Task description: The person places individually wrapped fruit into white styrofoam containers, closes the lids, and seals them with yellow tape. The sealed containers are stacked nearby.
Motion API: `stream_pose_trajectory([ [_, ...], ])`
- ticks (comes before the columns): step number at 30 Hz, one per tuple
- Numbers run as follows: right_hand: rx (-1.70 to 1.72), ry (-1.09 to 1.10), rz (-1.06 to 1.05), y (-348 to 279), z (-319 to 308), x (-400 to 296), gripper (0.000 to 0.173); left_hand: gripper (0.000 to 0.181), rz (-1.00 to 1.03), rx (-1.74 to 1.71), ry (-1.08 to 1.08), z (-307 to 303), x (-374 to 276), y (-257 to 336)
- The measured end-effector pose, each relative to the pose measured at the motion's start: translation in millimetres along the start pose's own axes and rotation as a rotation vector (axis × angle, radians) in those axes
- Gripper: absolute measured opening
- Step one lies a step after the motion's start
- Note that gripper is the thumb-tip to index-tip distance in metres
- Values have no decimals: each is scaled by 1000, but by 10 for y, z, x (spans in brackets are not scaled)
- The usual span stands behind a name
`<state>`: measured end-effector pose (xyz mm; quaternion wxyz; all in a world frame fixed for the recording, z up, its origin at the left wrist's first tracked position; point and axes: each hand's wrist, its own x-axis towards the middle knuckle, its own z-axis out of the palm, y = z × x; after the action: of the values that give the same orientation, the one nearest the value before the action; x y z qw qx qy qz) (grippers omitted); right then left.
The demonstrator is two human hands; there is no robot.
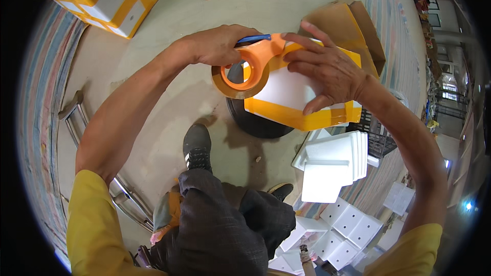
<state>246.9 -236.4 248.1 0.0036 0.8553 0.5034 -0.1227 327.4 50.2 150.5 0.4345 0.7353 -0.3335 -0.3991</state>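
Observation:
My left hand (220, 46) grips an orange tape dispenser (264, 55) with a blue part, loaded with a roll of brown-looking packing tape (239, 92). Beyond the dispenser is a white foam box (285, 84) edged with yellow tape, apparently resting on a black round stool (261, 126). Over the box, my right hand (330, 71) has its fingers spread, with nothing visible in it. One fingertip reaches the dispenser's front end; whether it touches the dispenser or the tape there, I cannot tell.
An open cardboard box (345, 27) stands behind the foam box. White foam lids (333, 161) are stacked to the right, near a black plastic crate (378, 134). Foam boxes (345, 230) lie lower right; taped ones (115, 0) stand upper left. A metal crutch-like frame (126, 195) lies left.

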Motion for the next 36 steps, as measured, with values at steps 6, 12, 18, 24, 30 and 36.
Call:
stream_pose_trajectory([
  [6,-67,63,528,433,153,-273,71,80,-40,36,-205,467,-634,-194],
  [12,318,55,1298,564,380,-1355,66,83,-126,-76,-156,939,-1487,-255],
  [18,1132,484,1742,-1261,1015,-1999,87,79,-107,-120,118,990,-1661,-256],
  [24,-40,570,1312,-1988,1137,-1518,76,77,-74,-71,76,883,-1481,-171],
  [30,160,297,475,-1451,492,-493,53,81,-143,-205,157,767,-1661,-155],
  [36,154,444,658,-1483,539,-100,44,81,-86,-219,321,1063,-1628,-241],
])
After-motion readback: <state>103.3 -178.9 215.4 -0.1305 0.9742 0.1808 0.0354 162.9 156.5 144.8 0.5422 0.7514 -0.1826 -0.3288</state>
